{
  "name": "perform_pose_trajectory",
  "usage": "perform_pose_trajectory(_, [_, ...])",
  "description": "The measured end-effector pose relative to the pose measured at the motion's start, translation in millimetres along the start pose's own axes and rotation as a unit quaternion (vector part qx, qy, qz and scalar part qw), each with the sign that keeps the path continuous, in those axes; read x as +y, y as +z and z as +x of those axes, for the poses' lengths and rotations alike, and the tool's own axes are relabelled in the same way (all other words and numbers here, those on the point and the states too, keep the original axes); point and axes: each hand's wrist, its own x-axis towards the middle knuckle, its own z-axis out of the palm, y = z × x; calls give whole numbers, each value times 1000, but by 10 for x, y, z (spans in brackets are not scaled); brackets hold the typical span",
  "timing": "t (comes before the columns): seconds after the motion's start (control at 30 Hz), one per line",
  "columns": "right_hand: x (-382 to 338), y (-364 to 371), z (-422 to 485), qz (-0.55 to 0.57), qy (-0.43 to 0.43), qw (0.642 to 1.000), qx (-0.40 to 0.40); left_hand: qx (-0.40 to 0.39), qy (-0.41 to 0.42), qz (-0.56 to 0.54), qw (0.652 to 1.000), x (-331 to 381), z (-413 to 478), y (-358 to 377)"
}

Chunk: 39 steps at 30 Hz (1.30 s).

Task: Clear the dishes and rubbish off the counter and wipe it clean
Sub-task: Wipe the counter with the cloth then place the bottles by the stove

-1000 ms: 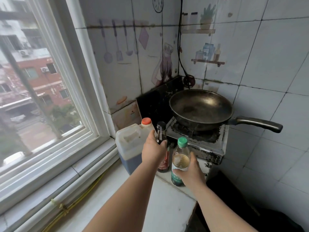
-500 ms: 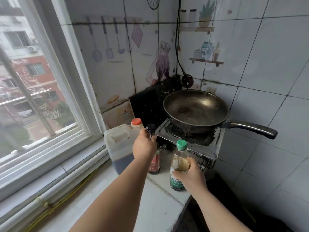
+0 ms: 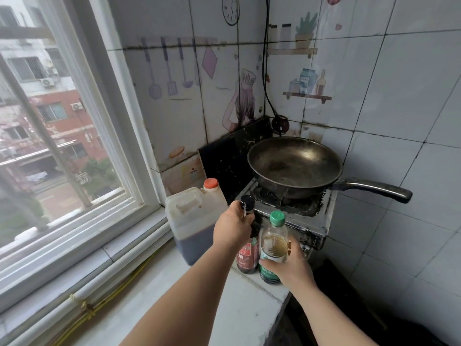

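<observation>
Counter (image 3: 219, 318): bare white surface in the foreground; right edge drops off just beside the green-capped bottle (image 3: 274, 248). Left hand (image 3: 233, 227) grips the dark bottle (image 3: 248, 242) at its neck; right hand (image 3: 293, 264) wraps the green-capped bottle. Both bottles stand touching, between jug (image 3: 193, 221) and stove (image 3: 306, 218).

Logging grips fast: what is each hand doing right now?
Left hand: closed around the neck of the dark glass bottle with the black cap.
Right hand: closed around the clear plastic bottle with the green cap.
</observation>
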Motion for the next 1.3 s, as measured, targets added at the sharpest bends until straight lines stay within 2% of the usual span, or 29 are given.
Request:
perform_pose_trajectory(0.07, [-6, 38, -32, 27, -2, 1000, 12, -37, -1, -29, 999, -36, 29, -49])
perform_pose_trajectory(0.13, [-1, 80, -74, 53, -12, 998, 36, -99, -8, -110, 989, -54, 49, -115])
perform_pose_trajectory(0.17, [3, 102, -95, 61, -10, 997, 47, -102, -9, -147, 984, -55, 47, -151])
perform_pose_trajectory(0.23, [14, 143, -129, 64, 7, 995, 72, -14, 21, -158, 987, -73, 65, -236])
perform_pose_trajectory(0.3, [36, 183, -181, 47, 35, 992, 112, 120, 60, -83, 987, -134, 128, -354])
perform_pose_trajectory(0.37, [73, 200, -238, -10, 70, 988, 136, 188, 64, 13, 980, -225, 231, -488])
perform_pose_trajectory(0.43, [79, 221, -287, -84, 122, 984, 100, 180, 38, 106, 977, -355, 343, -621])
perform_pose_trajectory(0.53, [21, 345, -363, -192, 155, 968, -46, 116, -1, 212, 970, -534, 447, -754])
perform_pose_trajectory(0.63, [-92, 607, -445, -144, 118, 969, -160, 95, 27, 270, 958, -646, 510, -832])
perform_pose_trajectory(0.7, [-248, 782, -465, -113, 59, 974, -188, 104, 36, 283, 953, -678, 542, -892])
perform_pose_trajectory(0.87, [-858, 998, -349, -62, -48, 980, -183, 100, -3, 294, 951, -713, 557, -978])
perform_pose_trajectory(0.97, [-1147, 1025, -301, -71, -106, 975, -180, 74, -38, 258, 963, -624, 573, -958])
perform_pose_trajectory(1.07, [-1249, 1054, -286, -123, -116, 975, -145, 47, -93, 173, 979, -513, 563, -860])
perform_pose_trajectory(1.2, [-1204, 1134, -388, -152, -141, 976, -62, 29, -174, -20, 984, -432, 574, -783])
perform_pose_trajectory(1.3, [-1120, 1239, -566, -110, -203, 973, 23, 32, -221, -199, 954, -386, 636, -757])
